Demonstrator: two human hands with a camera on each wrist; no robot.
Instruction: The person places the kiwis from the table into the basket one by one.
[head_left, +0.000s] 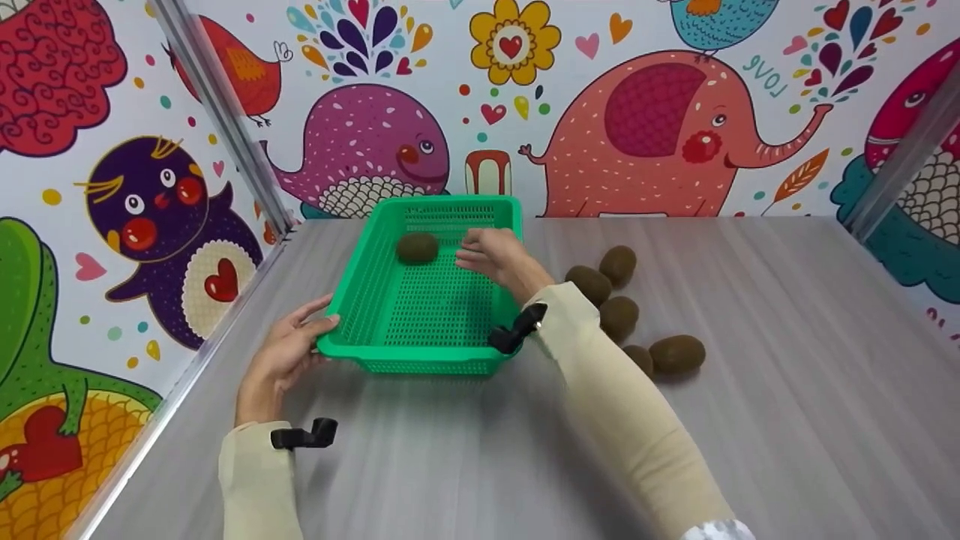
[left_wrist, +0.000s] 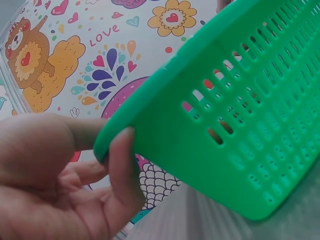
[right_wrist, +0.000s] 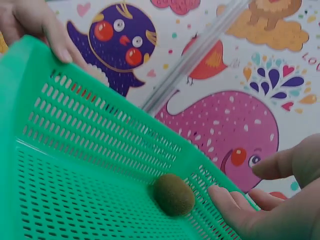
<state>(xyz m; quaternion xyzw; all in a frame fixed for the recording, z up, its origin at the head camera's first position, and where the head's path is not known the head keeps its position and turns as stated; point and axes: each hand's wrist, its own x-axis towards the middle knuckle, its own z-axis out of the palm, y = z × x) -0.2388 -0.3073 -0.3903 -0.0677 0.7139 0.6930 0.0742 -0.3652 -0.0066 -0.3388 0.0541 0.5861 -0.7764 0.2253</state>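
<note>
A green perforated plastic basket (head_left: 442, 351) stands on the table, with one brown kiwi (head_left: 417, 248) lying in its far left part. My left hand (head_left: 289, 349) grips the basket's near left corner; in the left wrist view the thumb and fingers (left_wrist: 122, 170) pinch the rim. Over the basket's right side, my right hand (head_left: 499, 259) is held with nothing in it, its fingers apart and loosely bent. The right wrist view shows the kiwi (right_wrist: 173, 195) against the basket wall, a short way from the right fingertips (right_wrist: 220, 196).
Several loose kiwis lie on the table right of the basket, among them one nearest kiwi (head_left: 677, 354) and one farthest kiwi (head_left: 618, 266). The right forearm passes close beside them. Printed cartoon panels (head_left: 637, 135) wall the table at the back and left.
</note>
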